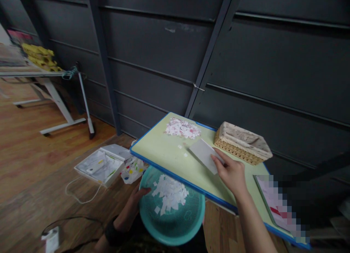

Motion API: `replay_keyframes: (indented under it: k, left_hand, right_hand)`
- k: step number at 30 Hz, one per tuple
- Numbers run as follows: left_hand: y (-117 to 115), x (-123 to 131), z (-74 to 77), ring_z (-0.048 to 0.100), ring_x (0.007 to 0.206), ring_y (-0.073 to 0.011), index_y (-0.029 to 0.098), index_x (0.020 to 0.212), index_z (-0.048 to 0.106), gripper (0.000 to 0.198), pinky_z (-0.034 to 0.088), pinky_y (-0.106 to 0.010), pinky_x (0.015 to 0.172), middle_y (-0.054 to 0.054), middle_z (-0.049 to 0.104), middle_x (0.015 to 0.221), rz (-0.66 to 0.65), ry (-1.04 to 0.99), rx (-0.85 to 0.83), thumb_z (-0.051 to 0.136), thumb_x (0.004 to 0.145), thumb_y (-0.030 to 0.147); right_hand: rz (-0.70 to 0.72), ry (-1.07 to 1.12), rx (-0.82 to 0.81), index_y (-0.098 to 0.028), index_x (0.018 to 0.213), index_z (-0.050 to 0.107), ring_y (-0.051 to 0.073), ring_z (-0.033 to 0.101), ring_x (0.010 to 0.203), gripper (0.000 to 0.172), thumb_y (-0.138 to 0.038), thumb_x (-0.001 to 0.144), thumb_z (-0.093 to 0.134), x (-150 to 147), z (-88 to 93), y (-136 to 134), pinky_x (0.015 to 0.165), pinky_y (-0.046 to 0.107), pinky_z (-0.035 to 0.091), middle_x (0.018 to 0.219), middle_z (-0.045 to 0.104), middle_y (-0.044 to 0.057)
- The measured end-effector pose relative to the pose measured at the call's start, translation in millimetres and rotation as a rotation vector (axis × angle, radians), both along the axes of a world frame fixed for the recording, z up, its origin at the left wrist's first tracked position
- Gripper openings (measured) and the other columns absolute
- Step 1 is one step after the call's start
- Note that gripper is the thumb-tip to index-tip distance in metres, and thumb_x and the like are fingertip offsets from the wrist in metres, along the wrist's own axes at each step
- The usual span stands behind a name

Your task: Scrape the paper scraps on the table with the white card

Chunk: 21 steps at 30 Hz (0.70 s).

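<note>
My left hand (pixel 137 199) grips the rim of a teal plastic basin (pixel 175 229) with a perforated, colander-like wall, held just below the table's front edge. Inside it lies a heap of white paper scraps (pixel 168 193). Over the pale green tabletop (pixel 155 141), my right hand (pixel 231 171) pinches a flat white card (pixel 204 155), tilted with one edge towards the table. Two small scraps (pixel 185 155) lie to the left of the card. Farther back on the table is a pile of white and pinkish paper bits (pixel 182 128).
A cloth-lined wicker basket (pixel 242 143) stands at the table's back right. A framed sheet (pixel 276 205), partly blurred out, lies at the right end. On the floor to the left sit an open white box (pixel 101 165), a patterned plastic bag (pixel 133 170) and cables. Dark metal panels rise behind.
</note>
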<state>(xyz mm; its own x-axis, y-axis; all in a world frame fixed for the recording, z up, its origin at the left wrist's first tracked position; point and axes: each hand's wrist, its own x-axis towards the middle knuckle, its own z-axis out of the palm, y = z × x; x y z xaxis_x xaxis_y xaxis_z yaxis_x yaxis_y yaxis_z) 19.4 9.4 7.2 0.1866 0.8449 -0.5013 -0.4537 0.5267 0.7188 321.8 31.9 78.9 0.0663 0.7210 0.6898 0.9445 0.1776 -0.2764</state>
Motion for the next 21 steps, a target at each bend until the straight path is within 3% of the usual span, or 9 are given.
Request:
replay_keyframes:
  k: [5, 10, 14, 21]
  left_hand:
    - [0.7, 2.2, 4.4, 0.069, 0.101, -0.0318, 0.016, 0.129, 0.055, 0.060, 0.051, -0.043, 0.093, -0.007, 0.077, 0.105, -0.012, -0.006, 0.010, 0.065, 0.071, 0.026]
    - [-1.4, 4.1, 7.6, 0.067, 0.105, -0.0319, 0.015, 0.125, 0.059, 0.055, 0.049, -0.044, 0.097, -0.010, 0.075, 0.110, 0.037, 0.007, 0.045, 0.062, 0.072, 0.028]
    - [-0.6, 2.9, 9.1, 0.065, 0.108, -0.0335, 0.017, 0.121, 0.062, 0.054, 0.048, -0.045, 0.097, -0.010, 0.075, 0.110, 0.034, 0.009, 0.025, 0.065, 0.069, 0.029]
    - [1.2, -1.7, -3.0, 0.063, 0.111, -0.0351, 0.018, 0.112, 0.067, 0.049, 0.049, -0.046, 0.095, -0.008, 0.076, 0.107, -0.032, 0.030, 0.021, 0.069, 0.066, 0.034]
  right_hand:
    - [0.169, 0.025, -0.101, -0.023, 0.109, 0.071, 0.019, 0.071, 0.076, 0.030, -0.033, 0.088, 0.051, -11.2, -8.8, 40.8, 0.069, 0.027, 0.055, 0.101, 0.073, 0.005]
    - [0.225, -0.048, -0.203, -0.025, 0.112, 0.069, 0.020, 0.071, 0.078, 0.031, -0.026, 0.089, 0.049, -21.7, -15.3, 58.1, 0.073, 0.028, 0.054, 0.096, 0.074, 0.005]
    - [0.284, -0.069, -0.184, -0.020, 0.108, 0.071, 0.019, 0.071, 0.081, 0.032, -0.018, 0.087, 0.047, -9.7, -19.2, 38.9, 0.073, 0.027, 0.055, 0.099, 0.073, 0.006]
    - [0.358, -0.051, -0.136, -0.020, 0.111, 0.068, 0.016, 0.071, 0.084, 0.031, -0.013, 0.089, 0.048, 9.5, -19.3, -27.1, 0.072, 0.022, 0.056, 0.099, 0.073, 0.006]
